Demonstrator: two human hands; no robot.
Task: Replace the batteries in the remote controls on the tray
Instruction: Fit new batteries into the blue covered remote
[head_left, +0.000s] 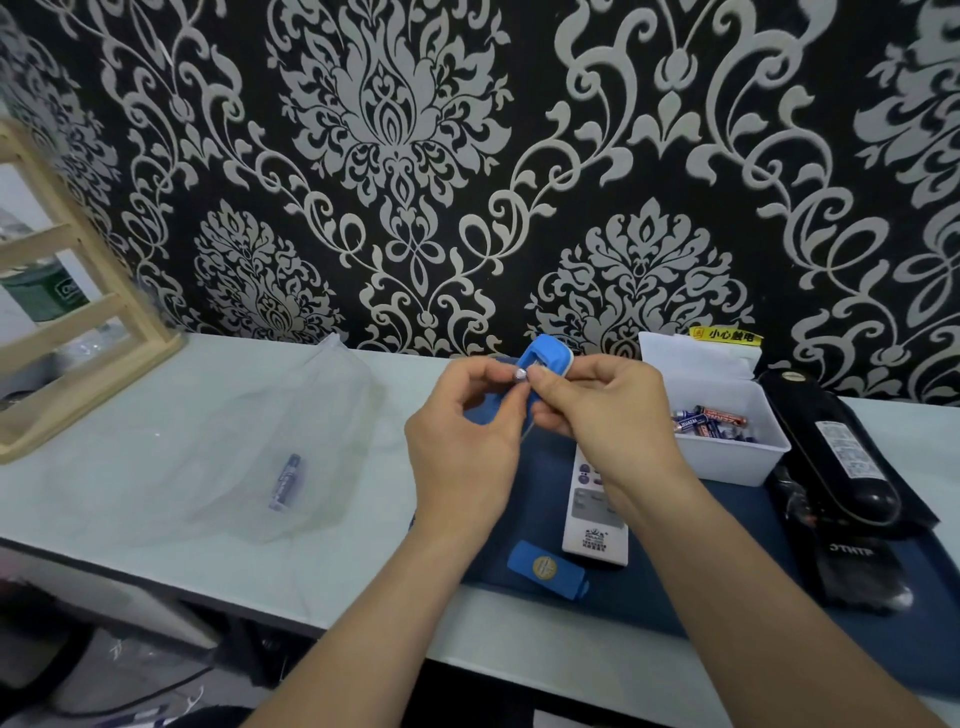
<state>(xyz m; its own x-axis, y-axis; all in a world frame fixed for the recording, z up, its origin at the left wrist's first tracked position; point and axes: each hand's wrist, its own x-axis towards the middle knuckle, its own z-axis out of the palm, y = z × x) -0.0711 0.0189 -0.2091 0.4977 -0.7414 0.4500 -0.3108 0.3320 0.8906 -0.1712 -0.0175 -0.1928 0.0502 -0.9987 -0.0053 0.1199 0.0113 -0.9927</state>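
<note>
Left hand (462, 447) pinches the battery (521, 373), right hand (597, 410) grips the blue remote (545, 356) above the tray (727, 597). I'd keep it straight, no forcing.

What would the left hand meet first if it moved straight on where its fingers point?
The left hand seems to pinch the battery; straight on, it would probably meet the blue remote in the right hand; depth unclear.

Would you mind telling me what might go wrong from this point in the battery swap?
The battery, only pinched by the left hand at the blue remote held in the right hand, may slip and fall, or go in reversed. The blue battery cover lies near the front edge of the tray and might get knocked off.
</note>
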